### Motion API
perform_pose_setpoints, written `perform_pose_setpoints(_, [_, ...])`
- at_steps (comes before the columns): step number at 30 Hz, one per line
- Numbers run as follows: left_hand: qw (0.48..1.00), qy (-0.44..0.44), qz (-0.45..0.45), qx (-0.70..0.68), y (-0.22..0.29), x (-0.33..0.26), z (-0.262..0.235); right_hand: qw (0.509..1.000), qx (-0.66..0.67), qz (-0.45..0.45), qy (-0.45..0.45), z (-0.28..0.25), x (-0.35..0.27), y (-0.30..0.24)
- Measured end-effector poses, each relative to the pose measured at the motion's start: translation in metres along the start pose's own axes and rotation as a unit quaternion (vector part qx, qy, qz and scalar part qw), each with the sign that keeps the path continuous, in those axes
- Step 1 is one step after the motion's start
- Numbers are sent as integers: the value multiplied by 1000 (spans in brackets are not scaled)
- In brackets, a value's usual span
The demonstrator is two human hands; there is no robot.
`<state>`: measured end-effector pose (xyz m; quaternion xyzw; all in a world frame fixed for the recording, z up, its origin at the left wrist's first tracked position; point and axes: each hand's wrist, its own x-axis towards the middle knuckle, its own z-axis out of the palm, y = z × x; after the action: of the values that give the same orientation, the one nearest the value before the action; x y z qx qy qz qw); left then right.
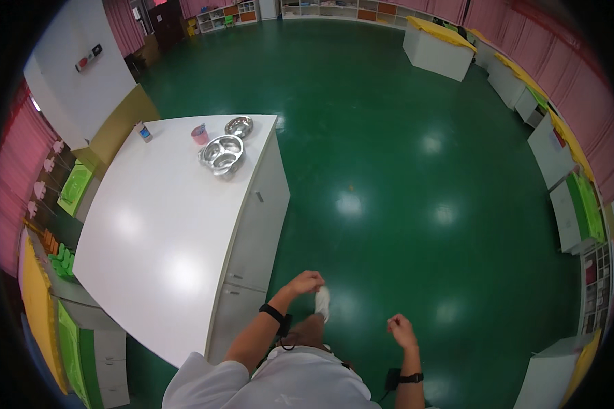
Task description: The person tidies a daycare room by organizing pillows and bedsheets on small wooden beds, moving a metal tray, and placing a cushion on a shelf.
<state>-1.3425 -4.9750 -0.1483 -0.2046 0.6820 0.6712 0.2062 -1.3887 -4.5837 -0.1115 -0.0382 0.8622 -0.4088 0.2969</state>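
Observation:
My left hand (306,282) hangs above the floor beside the white cabinet table, its fingers curled in with nothing seen in them. Farther right, over the green floor, my right hand (402,330) is loosely closed, also with nothing visible inside. Neither hand touches anything. On the far end of the white table (150,238) stand a divided metal tray (224,155), a round metal bowl (239,127) behind it and a pink cup (199,134). A small bottle with a blue label (143,131) is near the table's far left corner.
The table's door side (256,218) runs along my left. A white pillar (82,61) rises behind its far left. White cabinets with yellow and green covers (576,204) line the right wall; another yellow-topped cabinet (438,51) is far right. Open shelves (341,12) stand at the back.

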Motion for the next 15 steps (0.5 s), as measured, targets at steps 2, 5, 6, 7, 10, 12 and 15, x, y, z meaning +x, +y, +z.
perform_pose_setpoints(2, [1000, 3, -3, -14, 18, 44, -25, 1000, -14, -20, -5, -26, 71, -27])
perform_pose_setpoints(5, [999, 35, -11, -1, 60, 120, -70, 1000, 27, -12, 5, -55, 170, -70])
perform_pose_setpoints(6, [998, 65, -16, 21, 81, 144, -89, 1000, 22, -20, -1, -63, 201, -87])
perform_pose_setpoints(7, [994, 95, -20, 43, 104, 171, -107, 1000, -6, -7, -7, -72, 233, -103])
perform_pose_setpoints(10, [986, 143, 7, 81, 170, 240, -154, 998, -53, -28, -18, -96, 333, -147])
perform_pose_setpoints(12, [985, 155, 12, 70, 205, 284, -181, 996, -66, -57, -26, -109, 395, -166])
perform_pose_setpoints(15, [984, 163, 34, 71, 260, 368, -235, 996, -38, -73, -23, -129, 514, -198])
